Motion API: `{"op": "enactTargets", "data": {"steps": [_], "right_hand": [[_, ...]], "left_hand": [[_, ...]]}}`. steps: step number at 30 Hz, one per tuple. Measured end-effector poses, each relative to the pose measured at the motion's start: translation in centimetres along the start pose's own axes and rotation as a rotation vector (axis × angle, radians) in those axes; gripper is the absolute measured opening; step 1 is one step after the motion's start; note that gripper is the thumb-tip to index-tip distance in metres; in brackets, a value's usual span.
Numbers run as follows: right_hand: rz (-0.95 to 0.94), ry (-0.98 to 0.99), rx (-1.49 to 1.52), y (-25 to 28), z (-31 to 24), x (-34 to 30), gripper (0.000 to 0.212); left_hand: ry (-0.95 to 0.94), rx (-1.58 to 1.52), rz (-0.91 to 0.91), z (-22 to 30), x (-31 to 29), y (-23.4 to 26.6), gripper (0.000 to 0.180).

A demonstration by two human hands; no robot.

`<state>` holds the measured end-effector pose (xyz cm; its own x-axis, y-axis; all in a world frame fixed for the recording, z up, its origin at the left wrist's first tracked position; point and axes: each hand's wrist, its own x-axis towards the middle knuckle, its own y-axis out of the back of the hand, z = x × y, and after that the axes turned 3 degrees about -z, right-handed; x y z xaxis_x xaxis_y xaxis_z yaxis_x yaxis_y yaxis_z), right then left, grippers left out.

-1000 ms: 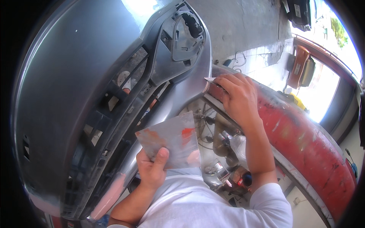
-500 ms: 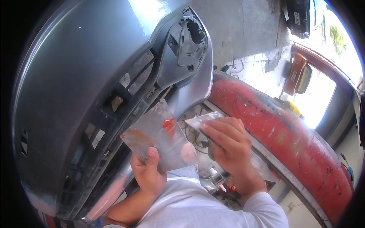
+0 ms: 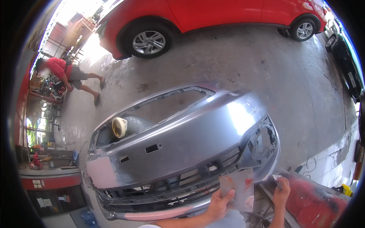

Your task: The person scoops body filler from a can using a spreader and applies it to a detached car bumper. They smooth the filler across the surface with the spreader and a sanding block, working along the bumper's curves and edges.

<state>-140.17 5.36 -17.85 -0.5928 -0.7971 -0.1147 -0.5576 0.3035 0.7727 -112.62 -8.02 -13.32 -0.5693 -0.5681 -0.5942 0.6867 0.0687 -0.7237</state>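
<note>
My left hand (image 3: 218, 205) grips a flat grey metal plate (image 3: 236, 193) by its edge, thumb on top. A red-orange streak (image 3: 248, 182) and a pale pink dab of putty lie on the plate. Just to its right, my right hand (image 3: 281, 193) pinches a small flat putty spreader (image 3: 278, 178), partly hidden by the fingers. Both hands are over the near right end of a grey car bumper (image 3: 190, 142). Pink filler covers a patch (image 3: 102, 171) at the bumper's left end and a strip (image 3: 159, 214) along its lower edge.
A roll of masking tape (image 3: 119, 127) rests at the bumper's far left opening. Beyond stands a red car (image 3: 213, 15). A scuffed red panel (image 3: 315, 201) lies at the right. At far left, a person in a red shirt (image 3: 57, 67) bends near a cluttered bench (image 3: 53, 161).
My view has swung up and left, bringing the red car, the person and the whole bumper into sight. Both hands now appear lower right, still holding the plate and the spreader.
</note>
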Motion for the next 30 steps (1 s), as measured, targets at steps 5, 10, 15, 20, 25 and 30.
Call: {"op": "enactTargets", "data": {"steps": [5, 10, 15, 20, 25, 30], "right_hand": [[0.050, 0.078, -0.106, -1.7, 3.4, 3.5, 0.044], [0.041, 0.150, -0.126, -1.6, 1.2, 4.4, 0.041], [0.008, 0.168, -0.056, -0.1, -1.2, 2.6, 0.040], [0.003, 0.269, -0.045, 1.0, -2.1, 0.0, 0.036], [0.031, 0.341, 0.222, 2.5, -7.2, -5.2, 0.035], [-0.059, 0.309, 0.149, 2.4, -7.8, -7.8, 0.034]], "left_hand": [[0.014, 0.053, 0.061, 1.0, -1.5, -2.2, 0.032], [-0.098, 0.068, 0.088, -0.5, -1.4, -1.4, 0.037], [-0.178, 0.144, 0.093, -0.9, -1.0, -1.7, 0.046], [-0.170, 0.160, 0.117, -1.9, -1.5, -1.1, 0.050], [-0.145, 0.166, 0.200, -3.8, -2.1, -1.2, 0.049], [-0.221, 0.114, 0.099, -4.6, -2.6, -3.1, 0.050]]}}
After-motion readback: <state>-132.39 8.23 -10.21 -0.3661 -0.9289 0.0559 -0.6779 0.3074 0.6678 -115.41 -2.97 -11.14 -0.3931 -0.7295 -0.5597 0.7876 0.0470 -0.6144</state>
